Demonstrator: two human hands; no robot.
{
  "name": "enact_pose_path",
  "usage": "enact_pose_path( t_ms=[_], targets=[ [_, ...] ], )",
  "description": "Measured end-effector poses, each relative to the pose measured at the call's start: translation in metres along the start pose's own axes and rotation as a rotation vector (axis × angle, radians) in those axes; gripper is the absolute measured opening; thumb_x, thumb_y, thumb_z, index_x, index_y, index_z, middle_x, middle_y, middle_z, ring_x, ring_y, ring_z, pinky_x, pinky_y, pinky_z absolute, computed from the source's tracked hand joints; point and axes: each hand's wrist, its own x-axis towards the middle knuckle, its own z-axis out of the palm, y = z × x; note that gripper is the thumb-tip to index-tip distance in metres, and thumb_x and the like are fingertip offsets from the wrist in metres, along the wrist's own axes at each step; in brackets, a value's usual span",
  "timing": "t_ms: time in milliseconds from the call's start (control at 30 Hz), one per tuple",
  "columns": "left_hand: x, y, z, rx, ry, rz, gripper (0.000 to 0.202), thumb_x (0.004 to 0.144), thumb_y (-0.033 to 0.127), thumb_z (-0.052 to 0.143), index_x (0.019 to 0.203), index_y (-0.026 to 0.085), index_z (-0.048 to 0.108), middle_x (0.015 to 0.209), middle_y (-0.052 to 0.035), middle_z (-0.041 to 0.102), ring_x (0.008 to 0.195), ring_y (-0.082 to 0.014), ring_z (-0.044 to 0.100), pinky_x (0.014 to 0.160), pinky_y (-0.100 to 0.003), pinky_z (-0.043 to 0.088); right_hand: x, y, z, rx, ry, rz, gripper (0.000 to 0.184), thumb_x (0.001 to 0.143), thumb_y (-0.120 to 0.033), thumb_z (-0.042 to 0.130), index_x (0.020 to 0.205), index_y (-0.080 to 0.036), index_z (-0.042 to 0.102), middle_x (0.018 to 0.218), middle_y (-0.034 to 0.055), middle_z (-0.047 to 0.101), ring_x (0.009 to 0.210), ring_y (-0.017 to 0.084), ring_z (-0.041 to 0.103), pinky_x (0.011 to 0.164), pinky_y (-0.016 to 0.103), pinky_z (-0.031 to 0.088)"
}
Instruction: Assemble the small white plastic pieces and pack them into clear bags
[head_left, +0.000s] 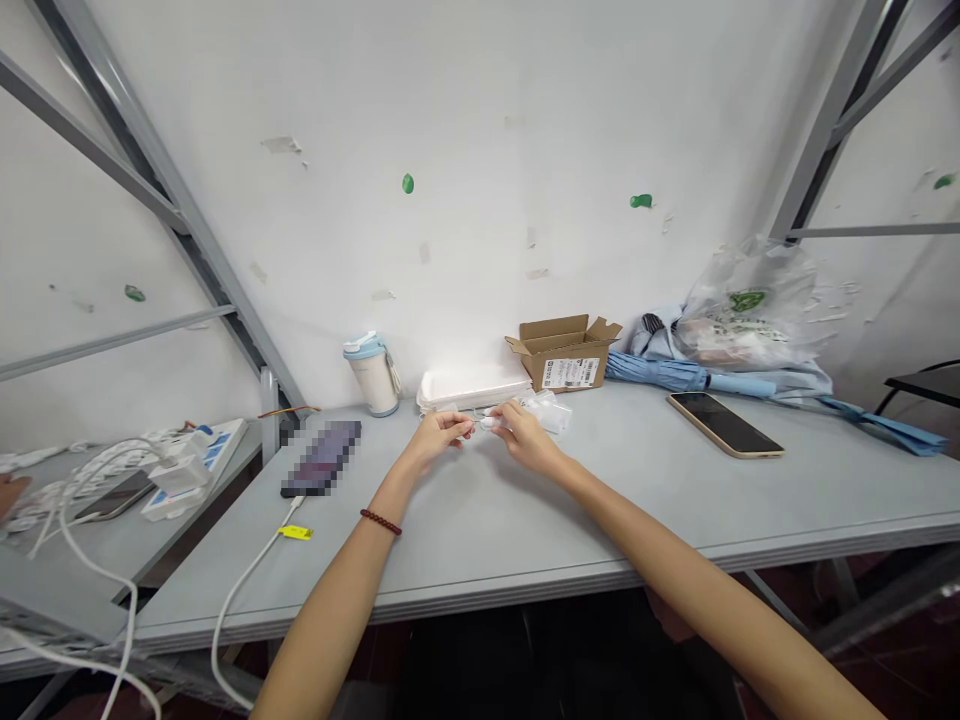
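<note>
Over the back middle of the table (480, 520), my two hands face each other a short gap apart. The fingertips of my left hand (439, 438) are pinched together, and whatever they hold is too small to name. Between the thumb and fingers of my right hand (529, 438) is a small white piece (489, 422), its kind unclear. Something thin seems to run across the gap between the fingertips. Close behind the hands lie a stack of white trays (472, 385) and some clear plastic packaging (551, 412), partly covered by my right hand.
An open cardboard box (566, 355) and a cup with a blue lid (373, 378) stand along the wall. To the right are a blue folded umbrella (660, 370), a plastic bag (750, 310) and a phone (724, 425). A charging cable (247, 580) hangs over the left edge from a blurred phone (322, 458).
</note>
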Motion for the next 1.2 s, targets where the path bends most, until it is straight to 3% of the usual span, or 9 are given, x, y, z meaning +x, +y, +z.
enact_pose_path(
  t_ms=[433,767,1200],
  targets=[
    [-0.001,0.002,0.0,0.001,0.002,0.003,0.03,0.063,0.042,0.072,0.072,0.014,0.064,0.073,-0.0037,0.062,0.07,-0.0142,0.055,0.063,-0.027,0.044,0.0,-0.001,-0.001,-0.006,-0.005,-0.004,0.015,0.084,-0.011,0.048,0.097,-0.017,0.052,0.098,0.0095,0.056,0.09,0.02,0.055,0.079,0.034,0.044],
    [0.001,-0.008,0.012,0.116,0.05,0.033,0.023,0.06,0.036,0.068,0.064,0.014,0.063,0.065,-0.0036,0.062,0.061,-0.013,0.053,0.058,-0.027,0.042,-0.007,0.012,0.008,-0.069,-0.027,-0.11,0.02,0.082,-0.005,0.047,0.097,-0.017,0.053,0.096,0.0096,0.057,0.087,0.019,0.057,0.075,0.033,0.046],
    [0.001,-0.014,0.014,0.114,0.009,0.025,0.019,0.062,0.032,0.066,0.063,0.013,0.064,0.062,-0.0034,0.063,0.053,-0.0108,0.051,0.054,-0.026,0.042,-0.013,0.007,0.011,-0.2,-0.127,-0.063,0.016,0.084,-0.007,0.045,0.096,-0.015,0.051,0.093,0.0096,0.056,0.085,0.019,0.054,0.074,0.03,0.044]
  ],
)
